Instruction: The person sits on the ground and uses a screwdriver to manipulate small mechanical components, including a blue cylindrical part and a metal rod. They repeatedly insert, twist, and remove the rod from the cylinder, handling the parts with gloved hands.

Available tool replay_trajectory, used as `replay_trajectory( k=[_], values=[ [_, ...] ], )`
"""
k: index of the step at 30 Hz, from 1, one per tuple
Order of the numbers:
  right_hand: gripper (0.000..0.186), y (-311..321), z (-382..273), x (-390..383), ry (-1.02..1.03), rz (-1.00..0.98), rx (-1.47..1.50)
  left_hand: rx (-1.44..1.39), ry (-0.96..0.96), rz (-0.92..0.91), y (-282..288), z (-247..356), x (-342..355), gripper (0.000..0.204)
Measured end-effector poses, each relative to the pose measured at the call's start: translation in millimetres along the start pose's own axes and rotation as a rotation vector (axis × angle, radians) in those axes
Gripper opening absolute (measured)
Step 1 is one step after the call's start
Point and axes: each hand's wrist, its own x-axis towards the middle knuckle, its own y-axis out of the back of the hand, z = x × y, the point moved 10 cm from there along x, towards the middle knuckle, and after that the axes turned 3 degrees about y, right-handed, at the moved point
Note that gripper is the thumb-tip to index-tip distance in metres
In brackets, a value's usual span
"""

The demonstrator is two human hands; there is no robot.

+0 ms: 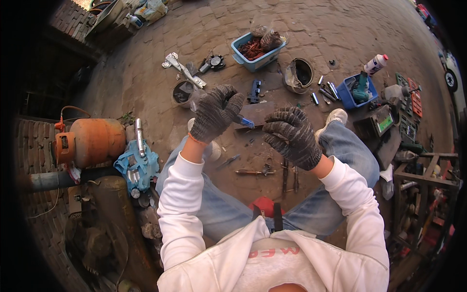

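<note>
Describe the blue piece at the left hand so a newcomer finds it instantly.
Follow the left white sleeve up to the gloved left hand. A short blue piece juts from it toward the right hand; unlike the dark blue block on the ground, it is held in midair.

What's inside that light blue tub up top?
The light blue tub holds tangled reddish-brown pieces and, on the right, a clear plastic bag of brownish stuff poking above the rim. Whatever lies beneath them is covered.

1 head-worn fisheye view looks down on the nearby hands [214, 114] [294, 136].
</note>
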Motion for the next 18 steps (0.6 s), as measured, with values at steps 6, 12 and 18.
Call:
replay_trajectory(
  k=[6,12,18],
  values=[
    [0.026,-22,29,-13,-0.370,-0.029,0.448,0.017,-0.201,-0.056,-13,37,-2,0.015],
    [0.024,-19,34,-10,-0.263,-0.090,0.285,-0.167,-0.037,-0.127,-13,33,-1,0.017],
    [0.024,10,8,-4,-0.069,0.064,-0.012,-0.414,0.111,-0.280,-27,16,-1,0.024]
  ],
)
